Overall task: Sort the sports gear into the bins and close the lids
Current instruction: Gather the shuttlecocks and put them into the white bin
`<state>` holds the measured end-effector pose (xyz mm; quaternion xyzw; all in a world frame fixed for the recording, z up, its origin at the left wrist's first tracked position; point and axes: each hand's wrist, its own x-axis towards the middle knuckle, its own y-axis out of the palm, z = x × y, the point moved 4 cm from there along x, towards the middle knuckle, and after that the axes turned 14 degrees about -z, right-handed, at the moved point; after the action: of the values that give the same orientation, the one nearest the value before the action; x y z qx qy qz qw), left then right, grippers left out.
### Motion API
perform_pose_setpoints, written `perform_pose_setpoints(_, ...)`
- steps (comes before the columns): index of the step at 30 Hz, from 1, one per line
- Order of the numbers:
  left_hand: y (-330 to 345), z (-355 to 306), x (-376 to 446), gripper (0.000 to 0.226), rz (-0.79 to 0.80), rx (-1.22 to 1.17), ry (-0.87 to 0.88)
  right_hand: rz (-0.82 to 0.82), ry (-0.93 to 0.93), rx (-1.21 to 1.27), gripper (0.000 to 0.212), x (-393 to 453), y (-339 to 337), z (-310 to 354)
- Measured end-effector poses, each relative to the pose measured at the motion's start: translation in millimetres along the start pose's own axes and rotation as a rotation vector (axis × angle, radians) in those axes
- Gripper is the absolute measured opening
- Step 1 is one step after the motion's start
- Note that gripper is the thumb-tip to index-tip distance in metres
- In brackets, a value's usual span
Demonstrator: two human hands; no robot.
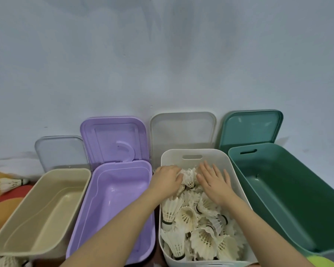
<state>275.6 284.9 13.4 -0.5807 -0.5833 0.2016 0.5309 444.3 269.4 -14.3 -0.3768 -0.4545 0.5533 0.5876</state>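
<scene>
Four bins stand in a row against the wall: beige (pixel 12 247), purple (pixel 147 218), white (pixel 229 170) and green (pixel 245 182). The white bin holds several white feather shuttlecocks (pixel 201 234). Both my hands are inside its far end. My left hand (pixel 167 180) has its fingers curled over a bunch of shuttlecocks (pixel 189 177). My right hand (pixel 215 180) lies flat, fingers straight, resting on the pile beside that bunch. The beige, purple and green bins look bare inside.
Each bin's lid leans on the wall behind it: clear (pixel 60 151), purple (pixel 114 137), clear white (pixel 182 132), green (pixel 252 128). Loose shuttlecocks lie at far left (pixel 11 183) and bottom left (pixel 6 262). A yellow-green ball (pixel 320 262) shows at bottom right.
</scene>
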Motion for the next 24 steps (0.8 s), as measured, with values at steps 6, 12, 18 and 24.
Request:
perform_pose_setpoints(6,-57,6,-12,0.036,-0.119,0.002,-0.032,-0.287,0.001,0.054,0.052,-15,-39,35)
perform_pose_setpoints(12,-116,39,-46,0.037,-0.195,0.168,0.01,-0.365,-0.186,0.109,0.043,-18,-48,100)
perform_pose_setpoints(18,-171,95,-84,0.048,-0.24,0.196,-0.082,-0.29,-0.387,0.216,0.03,-19,-31,187)
perform_pose_setpoints(24,-216,180,-117,0.051,-0.232,0.237,-0.154,-0.277,-0.38,0.398,0.028,-19,-9,277)
